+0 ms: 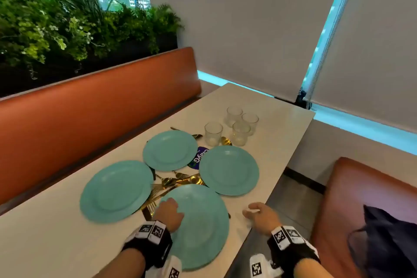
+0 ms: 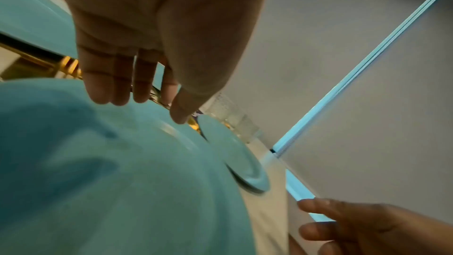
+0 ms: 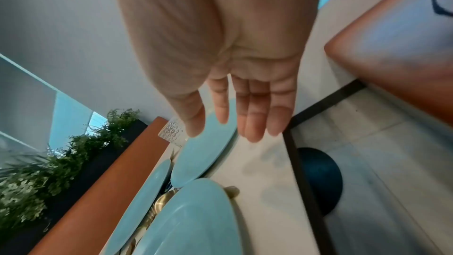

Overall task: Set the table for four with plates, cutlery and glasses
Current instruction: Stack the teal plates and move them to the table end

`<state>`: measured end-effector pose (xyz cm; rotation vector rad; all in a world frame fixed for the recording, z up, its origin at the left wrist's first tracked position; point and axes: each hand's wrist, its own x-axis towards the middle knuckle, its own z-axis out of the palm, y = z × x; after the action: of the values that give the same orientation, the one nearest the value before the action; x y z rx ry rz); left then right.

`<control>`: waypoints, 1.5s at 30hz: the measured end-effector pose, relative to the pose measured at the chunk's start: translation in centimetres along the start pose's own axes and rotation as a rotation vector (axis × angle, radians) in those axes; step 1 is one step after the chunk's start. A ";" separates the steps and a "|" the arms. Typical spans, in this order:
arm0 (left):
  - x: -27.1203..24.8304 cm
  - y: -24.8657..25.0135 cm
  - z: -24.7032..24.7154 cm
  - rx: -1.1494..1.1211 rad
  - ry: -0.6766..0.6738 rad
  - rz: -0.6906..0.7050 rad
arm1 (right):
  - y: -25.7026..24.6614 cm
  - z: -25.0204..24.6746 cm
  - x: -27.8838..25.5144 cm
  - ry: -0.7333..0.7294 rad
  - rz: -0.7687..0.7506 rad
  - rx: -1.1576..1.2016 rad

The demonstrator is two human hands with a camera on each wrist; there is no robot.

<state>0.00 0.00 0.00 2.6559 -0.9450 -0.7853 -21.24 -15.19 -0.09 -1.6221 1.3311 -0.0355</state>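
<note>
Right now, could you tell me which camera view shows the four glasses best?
The head view: all four glasses stand clustered beyond the plates, fully visible. The left wrist view catches only a blurred patch of glass behind a plate; the right wrist view shows one textured glass, partly hidden by the thumb.

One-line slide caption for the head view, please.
Left hand over the nearest of four teal plates, right hand open at the table's edge; gold cutlery and glasses still clustered mid-table.

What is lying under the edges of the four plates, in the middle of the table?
Gold cutlery lies between the plates, partly tucked under their rims: forks and spoons show. A round sticker also peeks out. How many pieces lie beneath is hidden.
</note>
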 end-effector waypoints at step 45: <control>-0.6 -1.4 -2.9 -0.777 0.213 -0.049 | -2.9 0.2 -2.0 0.162 0.136 1.053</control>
<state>1.97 1.53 2.12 2.0238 -0.3966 -0.6770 -19.78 -13.86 2.86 -0.6385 1.2078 -0.6805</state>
